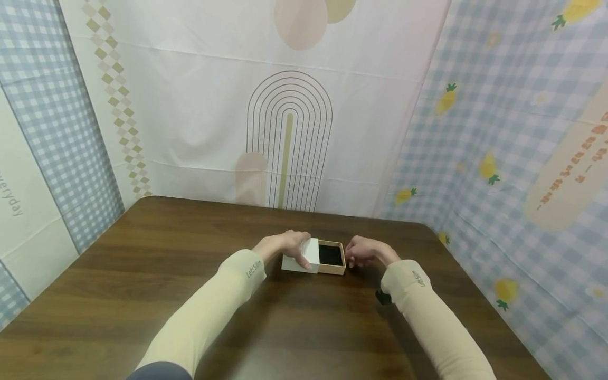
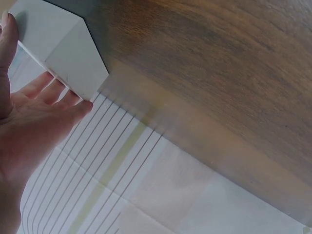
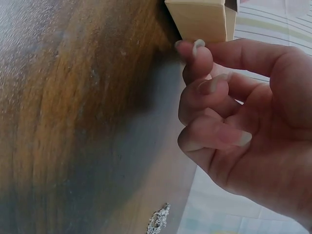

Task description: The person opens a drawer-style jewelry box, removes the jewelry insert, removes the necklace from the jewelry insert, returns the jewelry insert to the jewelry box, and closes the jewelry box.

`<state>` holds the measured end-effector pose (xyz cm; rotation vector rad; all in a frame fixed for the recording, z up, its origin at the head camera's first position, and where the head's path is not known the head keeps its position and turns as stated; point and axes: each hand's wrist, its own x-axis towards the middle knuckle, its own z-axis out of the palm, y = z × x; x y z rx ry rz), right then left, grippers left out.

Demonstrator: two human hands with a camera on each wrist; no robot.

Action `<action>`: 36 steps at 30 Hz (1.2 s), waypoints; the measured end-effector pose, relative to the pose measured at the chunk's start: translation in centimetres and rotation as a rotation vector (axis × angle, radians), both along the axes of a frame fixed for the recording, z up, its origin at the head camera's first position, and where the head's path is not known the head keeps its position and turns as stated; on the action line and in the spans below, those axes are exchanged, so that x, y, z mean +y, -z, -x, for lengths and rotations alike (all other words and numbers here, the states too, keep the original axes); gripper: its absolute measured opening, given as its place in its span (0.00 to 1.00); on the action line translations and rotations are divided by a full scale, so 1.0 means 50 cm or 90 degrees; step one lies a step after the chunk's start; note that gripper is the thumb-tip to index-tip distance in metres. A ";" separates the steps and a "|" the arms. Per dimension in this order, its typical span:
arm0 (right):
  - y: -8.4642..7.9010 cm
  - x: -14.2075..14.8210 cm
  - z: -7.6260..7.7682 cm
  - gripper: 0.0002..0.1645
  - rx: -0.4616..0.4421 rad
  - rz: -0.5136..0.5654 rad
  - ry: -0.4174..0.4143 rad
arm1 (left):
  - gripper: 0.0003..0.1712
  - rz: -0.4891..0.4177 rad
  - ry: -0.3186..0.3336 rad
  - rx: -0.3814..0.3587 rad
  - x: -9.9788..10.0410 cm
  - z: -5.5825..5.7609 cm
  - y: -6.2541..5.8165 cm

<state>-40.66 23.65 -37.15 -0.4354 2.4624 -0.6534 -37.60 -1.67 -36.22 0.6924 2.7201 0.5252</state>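
Note:
A small drawer box lies on the table, its white outer sleeve [image 1: 301, 257] at the left and its tan inner drawer [image 1: 332, 273] partly out toward the right. A black lining [image 1: 331, 255] shows inside the drawer. My left hand [image 1: 292, 247] grips the sleeve, thumb on the near side and fingers at the far side; in the left wrist view the fingertips lie along the edge of the white sleeve [image 2: 73, 53]. At the drawer's end, my right hand [image 1: 363, 250] has curled fingers, thumb and index pinching a small pale tab [image 3: 198, 47] below the tan drawer [image 3: 200, 22].
A crumpled silvery chain-like thing [image 3: 159, 219] lies near the table's edge in the right wrist view. The brown wooden table [image 1: 157, 258] is bounded by a patterned white cloth [image 1: 199, 105] behind and a blue checked cloth [image 1: 499, 211] at the right.

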 end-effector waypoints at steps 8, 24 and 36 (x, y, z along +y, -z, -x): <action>-0.003 -0.017 0.003 0.14 -0.002 -0.004 -0.004 | 0.54 -0.014 -0.003 -0.006 -0.002 0.000 0.003; 0.003 -0.067 0.009 0.13 0.010 -0.003 0.001 | 0.53 -0.024 -0.007 -0.002 -0.002 0.001 0.004; 0.001 -0.108 0.001 0.15 0.021 0.014 -0.002 | 0.52 -0.027 -0.011 -0.013 -0.003 0.001 0.003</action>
